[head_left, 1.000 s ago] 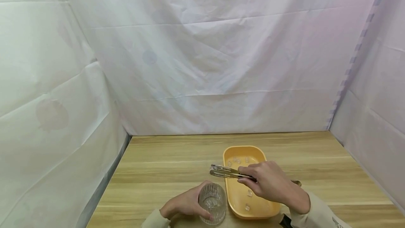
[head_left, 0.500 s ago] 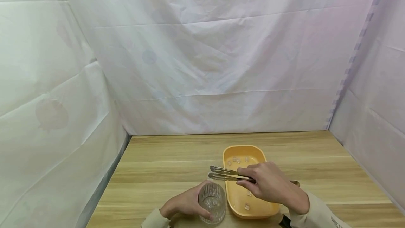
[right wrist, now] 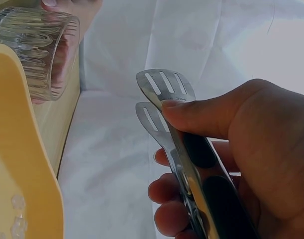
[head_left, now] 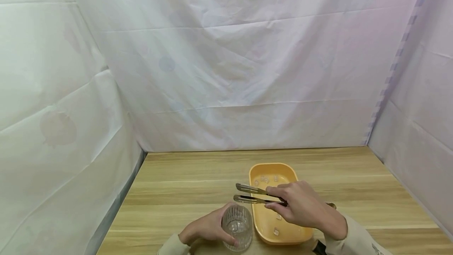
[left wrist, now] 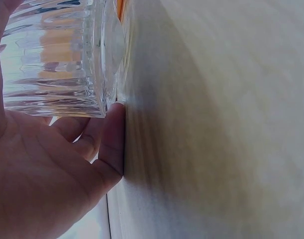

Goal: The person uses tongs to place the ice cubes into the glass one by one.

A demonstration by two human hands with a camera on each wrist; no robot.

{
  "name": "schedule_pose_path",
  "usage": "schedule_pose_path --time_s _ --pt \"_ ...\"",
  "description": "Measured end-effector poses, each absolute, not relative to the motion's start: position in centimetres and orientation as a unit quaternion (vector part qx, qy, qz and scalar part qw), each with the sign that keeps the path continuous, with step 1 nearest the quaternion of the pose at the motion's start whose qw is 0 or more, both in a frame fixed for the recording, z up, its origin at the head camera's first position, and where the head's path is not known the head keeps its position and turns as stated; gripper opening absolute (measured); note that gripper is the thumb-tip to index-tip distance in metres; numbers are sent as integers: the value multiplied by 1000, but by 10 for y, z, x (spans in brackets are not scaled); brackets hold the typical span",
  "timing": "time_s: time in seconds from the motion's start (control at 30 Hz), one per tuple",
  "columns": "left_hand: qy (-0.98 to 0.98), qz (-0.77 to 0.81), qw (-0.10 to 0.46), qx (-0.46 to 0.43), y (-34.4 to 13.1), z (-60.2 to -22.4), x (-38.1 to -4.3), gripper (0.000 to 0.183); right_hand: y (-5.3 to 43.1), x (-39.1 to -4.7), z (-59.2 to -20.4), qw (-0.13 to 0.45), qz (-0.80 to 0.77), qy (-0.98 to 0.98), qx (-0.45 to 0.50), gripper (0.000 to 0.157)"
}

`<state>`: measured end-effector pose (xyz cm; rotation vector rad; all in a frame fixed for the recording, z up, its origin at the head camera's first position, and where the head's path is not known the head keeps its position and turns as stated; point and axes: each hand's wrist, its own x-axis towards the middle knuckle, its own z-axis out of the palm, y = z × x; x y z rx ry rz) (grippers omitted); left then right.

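My left hand (head_left: 212, 225) holds a clear ribbed glass (head_left: 238, 229) on the table, thumb along its near side and fingers around the far side. In the left wrist view its little finger lies along the tabletop beside the glass base. Clear pieces show at the bottom of the glass. My right hand (head_left: 301, 204) grips metal tongs (right wrist: 164, 94) with slotted ends and dark grip pads, thumb on the upper arm. The tong arms are spread, with nothing between their tips, above and behind the glass. Part of the yellow tray (head_left: 263, 223) is hidden under the right hand.
Several small clear cubes (head_left: 276, 231) lie scattered in the tray, just right of the glass. The wood-grain table (head_left: 184, 176) is bounded by white cloth (head_left: 226, 70) at the back and both sides.
The tong arms have spread apart, and the small clear piece at their tips earlier no longer shows there. My left hand and the glass have stayed in place.
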<state>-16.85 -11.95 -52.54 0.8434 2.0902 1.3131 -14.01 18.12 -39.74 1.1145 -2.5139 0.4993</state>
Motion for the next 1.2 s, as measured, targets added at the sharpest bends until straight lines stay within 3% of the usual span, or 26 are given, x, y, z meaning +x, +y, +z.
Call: schedule_pose_path --time_s 0.5,0.9,1.2 --pt "775 482 275 302 -120 -526 -169 82 190 -143 -394 183 167 -892 379 14" --pt "778 476 266 312 -119 -523 -168 81 211 -150 -388 230 169 -891 352 21" --pt "778 478 270 306 -119 -520 -168 80 222 -151 -389 207 140 -915 316 31"
